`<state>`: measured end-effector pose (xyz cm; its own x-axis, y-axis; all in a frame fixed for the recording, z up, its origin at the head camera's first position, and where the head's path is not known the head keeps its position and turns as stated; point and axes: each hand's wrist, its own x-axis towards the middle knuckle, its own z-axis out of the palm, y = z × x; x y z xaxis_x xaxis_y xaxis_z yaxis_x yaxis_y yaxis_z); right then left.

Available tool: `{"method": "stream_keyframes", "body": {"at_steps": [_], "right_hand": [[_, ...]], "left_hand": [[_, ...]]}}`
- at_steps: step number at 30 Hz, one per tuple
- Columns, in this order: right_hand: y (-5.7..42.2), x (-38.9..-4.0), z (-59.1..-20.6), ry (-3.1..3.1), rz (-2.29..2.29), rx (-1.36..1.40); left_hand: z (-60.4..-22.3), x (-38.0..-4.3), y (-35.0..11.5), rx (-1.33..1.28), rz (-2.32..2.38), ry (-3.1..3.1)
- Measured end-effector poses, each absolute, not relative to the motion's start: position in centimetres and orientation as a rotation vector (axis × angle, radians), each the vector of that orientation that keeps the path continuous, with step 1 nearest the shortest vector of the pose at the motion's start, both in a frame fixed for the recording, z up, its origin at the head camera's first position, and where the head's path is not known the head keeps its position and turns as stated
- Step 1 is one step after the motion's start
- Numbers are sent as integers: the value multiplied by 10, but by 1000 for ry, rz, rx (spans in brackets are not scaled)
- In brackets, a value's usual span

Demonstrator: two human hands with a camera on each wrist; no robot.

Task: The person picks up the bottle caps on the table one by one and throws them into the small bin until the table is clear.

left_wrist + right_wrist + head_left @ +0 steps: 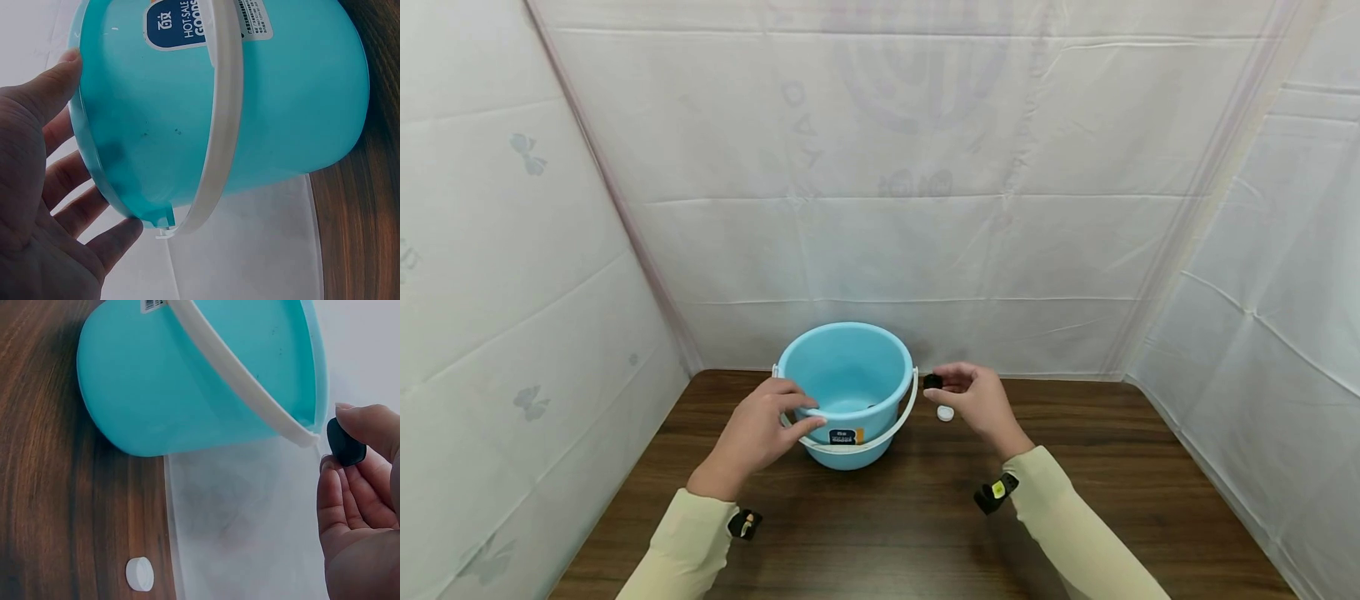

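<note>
A light blue bucket (848,458) stands upright on the wooden table, its white handle (226,112) hanging down across the front. My left hand (765,423) grips the bucket's near-left rim, thumb outside and fingers over the inner side. Beside the bucket's right edge, my right hand (976,398) pinches a small black cap-like piece (345,442) between thumb and fingers, above the table at about rim height. Under that hand a white bottle cap (140,574) rests on the table. Inside the bucket a small dark bit (871,406) shows just past the near rim; the rest of the bottom there is hidden.
The dark brown wooden table (865,533) reaches back to a white sheet wall (880,250) close behind the bucket. More white sheeting hangs at the left side (512,292) and the right side (1262,333).
</note>
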<state>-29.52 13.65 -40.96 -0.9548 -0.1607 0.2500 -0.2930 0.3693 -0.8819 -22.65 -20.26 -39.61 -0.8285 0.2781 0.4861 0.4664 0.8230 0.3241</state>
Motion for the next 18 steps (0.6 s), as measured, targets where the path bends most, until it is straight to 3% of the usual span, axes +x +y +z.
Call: {"method": "stream_keyframes", "body": {"at_steps": [18], "right_hand": [[122, -298, -393, -2452, 1660, 514]], "left_hand": [[-396, -226, -202, -522, -624, -2607]]}}
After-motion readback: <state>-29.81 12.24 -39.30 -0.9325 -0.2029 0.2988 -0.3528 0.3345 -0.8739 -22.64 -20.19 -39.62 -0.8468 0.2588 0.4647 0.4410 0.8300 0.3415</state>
